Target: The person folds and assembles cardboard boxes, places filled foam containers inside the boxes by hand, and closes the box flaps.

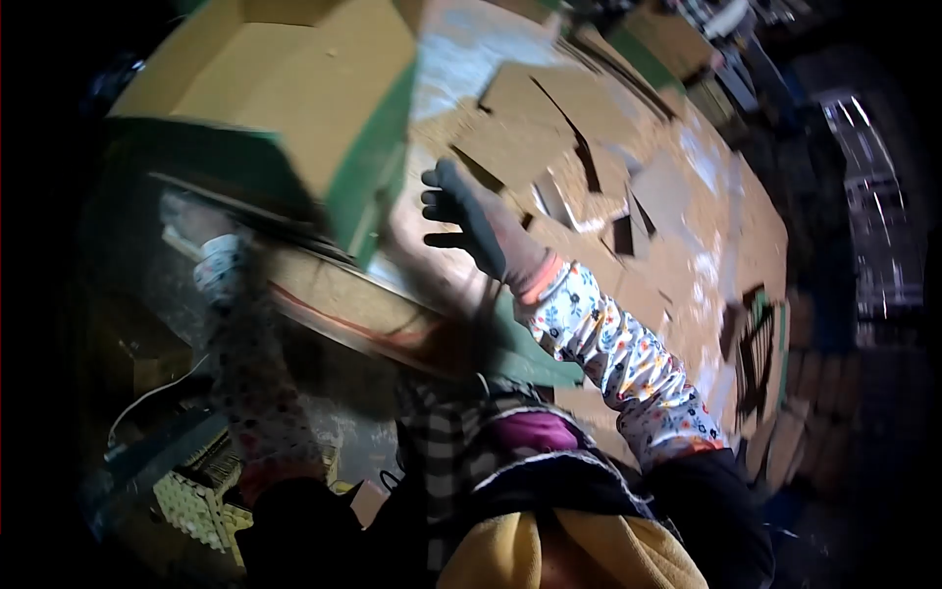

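Note:
A large open cardboard box (pixel 294 79), brown inside and green outside, fills the upper left and is smeared by motion. My left hand (pixel 196 221) is at its lower left edge, blurred and in shadow, so its grip does not show. To the right of the box, my right hand (pixel 471 216) in a dark-palmed glove is held out over the table, fingers spread, holding nothing. Both forearms wear white flowered sleeves. Under and beyond my right hand lie several cut cardboard pieces (pixel 535 133), some overlapping.
The worktable (pixel 702 260) has a worn brown top with pale patches. More folded cardboard (pixel 760 344) leans at its right edge. At lower left are a pale yellow slotted crate (pixel 196 506) and a white cable (pixel 147 398). Stacked items stand at the upper right.

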Demonstrator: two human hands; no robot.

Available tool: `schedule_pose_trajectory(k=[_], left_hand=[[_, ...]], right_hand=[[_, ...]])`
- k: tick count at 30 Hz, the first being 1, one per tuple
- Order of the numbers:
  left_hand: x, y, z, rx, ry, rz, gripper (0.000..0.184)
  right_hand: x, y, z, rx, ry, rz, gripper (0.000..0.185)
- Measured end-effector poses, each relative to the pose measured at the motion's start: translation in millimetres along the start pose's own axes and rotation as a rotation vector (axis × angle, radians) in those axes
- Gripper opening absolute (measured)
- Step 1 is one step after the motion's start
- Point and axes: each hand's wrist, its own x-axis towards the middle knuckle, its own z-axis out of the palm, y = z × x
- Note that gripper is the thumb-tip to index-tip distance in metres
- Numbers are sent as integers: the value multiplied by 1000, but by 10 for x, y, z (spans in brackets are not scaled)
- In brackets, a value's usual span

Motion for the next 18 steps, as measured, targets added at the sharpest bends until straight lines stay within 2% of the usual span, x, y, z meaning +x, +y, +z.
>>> schedule_pose_trajectory(k=[1,2,3,4,5,6,7,8,9,10,11,12,13,15,16,18], left_hand=[[-200,-41,-86,95,-49,-22,29],[-505,-133,-207,316,-120,64,28],[-961,-285,-342,795,-247,366,27],[-1530,-415,-479,1197,-397,755,26],[-2288,-540,-590,1285,-681,1070,25],[-2975,-199,-564,654,-877,474,23],[-3661,145,-537,-53,-796,-46,27],[-3901,719,-469,-53,-951,-117,34],[-4095,1214,-341,75,-936,61,43],[-4245,1612,-163,203,-909,254,52],[-4439,1858,138,430,-1013,119,60],[-4575,1997,354,663,-1092,-24,68],[-4627,2112,391,696,-1122,-80,73],[-4690,2386,545,724,-1171,-222,82],[-4649,2424,504,387,-1204,-296,71],[-4471,2404,306,-276,-1242,-416,48]], right_hand=[[-433,208,-280,-274,22,-238,54],[-691,457,-657,-512,148,-137,58],[-1091,718,-1009,-758,335,-144,59],[-1470,910,-1389,-614,487,-26,61],[-1808,1274,-1992,-552,681,84,63],[-2199,1341,-2369,-529,806,112,63],[-2509,1813,-3032,-504,1029,-60,64],[-2798,1566,-3140,-587,1124,118,64],[-2972,1820,-3624,-490,1196,-42,61],[-3076,2094,-4076,-663,1347,-46,57],[-3137,2435,-4548,-505,1165,-19,53],[-3127,2437,-4591,-541,1040,21,47],[-3083,2379,-4501,-658,931,36,41],[-3137,2235,-4301,-953,859,-65,33],[-3193,2297,-4331,-1100,944,-124,33],[-3284,1812,-4150,-513,1054,-305,33]])
